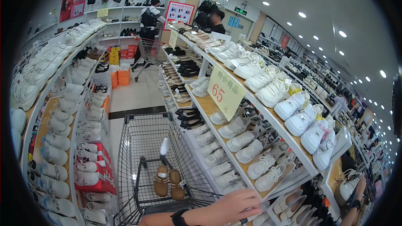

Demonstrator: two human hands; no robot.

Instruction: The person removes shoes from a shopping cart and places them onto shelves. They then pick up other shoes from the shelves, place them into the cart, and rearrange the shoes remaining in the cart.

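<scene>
My left hand (238,206) reaches in from the bottom with a black band on the wrist, its fingers bent and close together beside the lower shoe rack. What lies under those fingers, if anything, I cannot make out. At the far right, in shadow, my right hand (360,187) is at the heel of a white lace-up shoe (348,187) and appears to grip it. Ahead of me stands a wire shopping cart (125,155). A pair of brown shoes (161,186) and a white bottle-like object (164,146) lie in it.
White shoes (289,104) line the right rack, where a yellow price sign (226,93) hangs. More white shoes (55,155) fill the left shelves. Along the aisle floor (130,94) are orange boxes (121,78), another cart (148,52) and a person (148,21). Another person (217,26) stands behind the rack.
</scene>
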